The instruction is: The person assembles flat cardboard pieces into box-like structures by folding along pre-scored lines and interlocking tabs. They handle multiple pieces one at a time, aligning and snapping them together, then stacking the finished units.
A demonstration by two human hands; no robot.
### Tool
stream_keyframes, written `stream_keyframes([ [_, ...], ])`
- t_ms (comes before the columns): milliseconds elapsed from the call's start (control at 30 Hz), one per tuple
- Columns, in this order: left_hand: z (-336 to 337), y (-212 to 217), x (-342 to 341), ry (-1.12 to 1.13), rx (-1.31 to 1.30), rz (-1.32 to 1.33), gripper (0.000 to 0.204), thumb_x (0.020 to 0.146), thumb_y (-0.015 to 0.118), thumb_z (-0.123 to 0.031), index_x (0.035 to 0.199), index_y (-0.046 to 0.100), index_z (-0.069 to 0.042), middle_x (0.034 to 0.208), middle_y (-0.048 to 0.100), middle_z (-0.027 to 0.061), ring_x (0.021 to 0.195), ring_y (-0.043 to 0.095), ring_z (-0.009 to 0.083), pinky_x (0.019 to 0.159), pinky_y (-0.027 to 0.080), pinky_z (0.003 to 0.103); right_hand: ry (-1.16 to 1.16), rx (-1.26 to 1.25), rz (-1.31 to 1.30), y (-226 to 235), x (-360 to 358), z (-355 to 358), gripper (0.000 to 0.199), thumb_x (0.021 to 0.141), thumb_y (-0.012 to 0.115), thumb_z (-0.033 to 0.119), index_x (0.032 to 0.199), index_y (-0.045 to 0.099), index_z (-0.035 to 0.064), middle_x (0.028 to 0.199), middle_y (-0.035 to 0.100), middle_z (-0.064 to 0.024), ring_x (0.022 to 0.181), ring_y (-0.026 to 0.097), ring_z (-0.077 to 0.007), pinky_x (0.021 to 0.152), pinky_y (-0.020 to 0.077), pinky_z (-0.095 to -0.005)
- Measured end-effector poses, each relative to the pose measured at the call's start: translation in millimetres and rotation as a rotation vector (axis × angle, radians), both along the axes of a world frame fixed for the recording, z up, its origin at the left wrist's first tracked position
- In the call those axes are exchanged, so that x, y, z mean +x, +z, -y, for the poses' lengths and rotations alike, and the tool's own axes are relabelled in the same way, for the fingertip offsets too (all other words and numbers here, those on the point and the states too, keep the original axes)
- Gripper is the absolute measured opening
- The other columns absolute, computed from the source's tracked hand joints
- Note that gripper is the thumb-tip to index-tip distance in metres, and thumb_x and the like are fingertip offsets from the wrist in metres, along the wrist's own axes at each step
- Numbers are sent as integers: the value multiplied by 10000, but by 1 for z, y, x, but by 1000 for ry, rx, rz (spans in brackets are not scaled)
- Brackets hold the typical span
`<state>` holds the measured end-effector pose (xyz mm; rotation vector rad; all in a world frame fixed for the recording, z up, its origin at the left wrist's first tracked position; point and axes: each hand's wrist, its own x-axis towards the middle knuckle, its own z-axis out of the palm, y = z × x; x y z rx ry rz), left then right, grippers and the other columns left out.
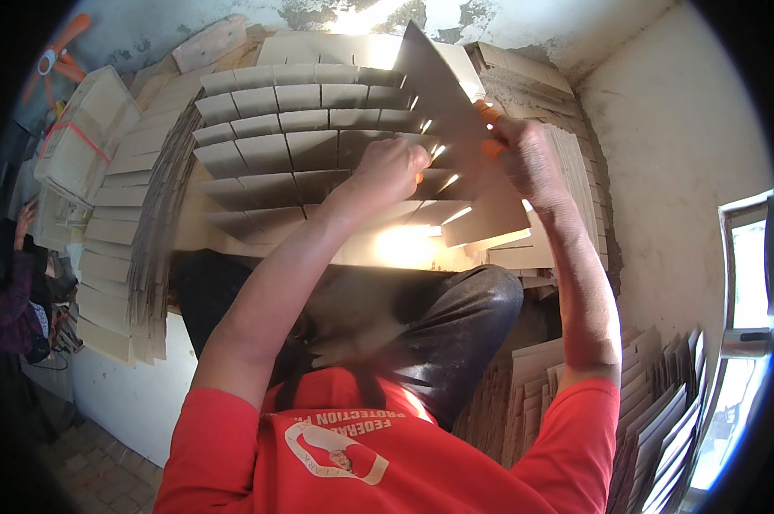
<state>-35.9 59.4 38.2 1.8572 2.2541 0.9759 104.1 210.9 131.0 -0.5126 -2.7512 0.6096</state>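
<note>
1. Pinching a long cardboard sheet (447, 103) by its right edge, my right grip (528, 156) is pressed together, orange coverings (491, 147) on its fingers.
2. My left grip (391, 167) curls closed at the right side of the cardboard partition grid (314, 146); I cannot tell whether it pinches a strip.
3. The grid sits just ahead of my dark trousers (468, 308), the sheet slanting along its right ends.
4. White lettering and a curved emblem mark my red shirt (455, 467).
5. Flat, matte board forms the grid's rows of oblong panels; similar stacked pieces (117, 214) stand left.
</note>
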Motion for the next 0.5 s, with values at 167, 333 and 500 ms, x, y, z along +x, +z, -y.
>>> stream_keyframes([
  [167, -3, -2, 0, -14, 31, -2, 67, 716, 622, -16, 678, 567, -20, 671, 574, 242, 707, 623, 419, 639, 497, 487, 55, 43, -144, -46, 10, -12, 470, 809, 577, -32, 1278, 581, 9, 741, 645, -170, 659, 584, -169, 656, 486, -321],
  [333, 3, 29, -16, -33, -23, -112, 194, 804, 714, -229, 721, 668, -59, 666, 633, 181, 642, 643, 360, 622, 517, 440, -94, 47, -98, -31, 13, -2, 525, 834, 713, 172, 1325, 555, 77, 884, 687, -140, 738, 668, -296, 703, 519, -372],
  [500, -14, 45, -84, 217, 175, -101, 197, 827, 708, -220, 932, 693, -54, 741, 646, 191, 719, 643, 364, 665, 508, 447, -46, 277, -205, -20, -19, -2, 543, 861, 715, 169, 1364, 525, 93, 883, 662, -98, 636, 581, -191, 650, 516, -331],
])
